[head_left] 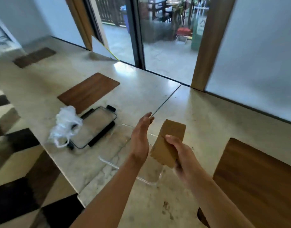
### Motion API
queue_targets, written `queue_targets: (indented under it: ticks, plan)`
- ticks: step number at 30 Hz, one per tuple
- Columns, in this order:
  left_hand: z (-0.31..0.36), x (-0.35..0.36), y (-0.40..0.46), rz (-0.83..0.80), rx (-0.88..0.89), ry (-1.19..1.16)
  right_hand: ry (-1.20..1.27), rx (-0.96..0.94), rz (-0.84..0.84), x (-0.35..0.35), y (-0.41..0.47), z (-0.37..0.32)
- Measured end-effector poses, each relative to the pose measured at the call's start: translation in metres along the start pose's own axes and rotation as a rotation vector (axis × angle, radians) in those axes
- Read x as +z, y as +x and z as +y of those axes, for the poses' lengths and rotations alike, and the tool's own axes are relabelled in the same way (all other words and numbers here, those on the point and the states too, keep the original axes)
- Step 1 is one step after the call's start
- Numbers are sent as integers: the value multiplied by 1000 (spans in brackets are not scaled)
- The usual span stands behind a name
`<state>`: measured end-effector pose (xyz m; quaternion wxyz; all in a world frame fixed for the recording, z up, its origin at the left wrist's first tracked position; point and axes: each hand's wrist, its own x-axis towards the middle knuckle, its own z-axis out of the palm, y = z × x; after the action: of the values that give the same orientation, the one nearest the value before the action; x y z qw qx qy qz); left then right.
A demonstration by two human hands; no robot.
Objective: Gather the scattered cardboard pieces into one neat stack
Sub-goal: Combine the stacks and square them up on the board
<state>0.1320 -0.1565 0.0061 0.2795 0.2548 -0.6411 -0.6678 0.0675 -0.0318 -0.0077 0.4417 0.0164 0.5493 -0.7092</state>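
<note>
Right now our right hand point(179, 155) grips a brown cardboard piece point(168, 143), thumb lying across its near face and the other fingers wrapped behind; whether it is one sheet or several pressed together we cannot tell. We hold it tilted, raised above a clear plastic tray point(118, 163) that sits on the pale stone table point(207, 116). Our left hand point(140, 136) is open and flat, fingers straight and pointing away from us, just beside the cardboard and holding nothing; we cannot tell if it touches the edge. Farther left on the table lies a black-framed rectangular tray point(96, 127) with a crumpled clear plastic bag point(65, 124) against it. Wooden placemats rest beyond it point(88, 92) and at the near right point(256, 178).
</note>
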Motion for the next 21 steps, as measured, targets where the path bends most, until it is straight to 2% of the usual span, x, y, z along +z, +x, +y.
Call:
queue_targets:
  ticks: [4, 8, 10, 14, 18, 21]
  plan:
    - [0, -83, 15, 95, -24, 151, 76, 64, -125, 65, 19, 27]
    - [-17, -161, 47, 215, -102, 114, 99, 162, -150, 120, 46, 61]
    - [-36, -183, 60, 142, -228, 96, 79, 203, -88, 140, 63, 78]
    - [-54, -196, 73, -106, -451, -43, 16, 219, 59, 156, 93, 97]
    - [-55, -193, 84, -356, -553, -119, -65, 155, 107, 163, 113, 109]
    - [-63, -195, 87, -383, -584, -114, -89, 149, 232, 168, 118, 119]
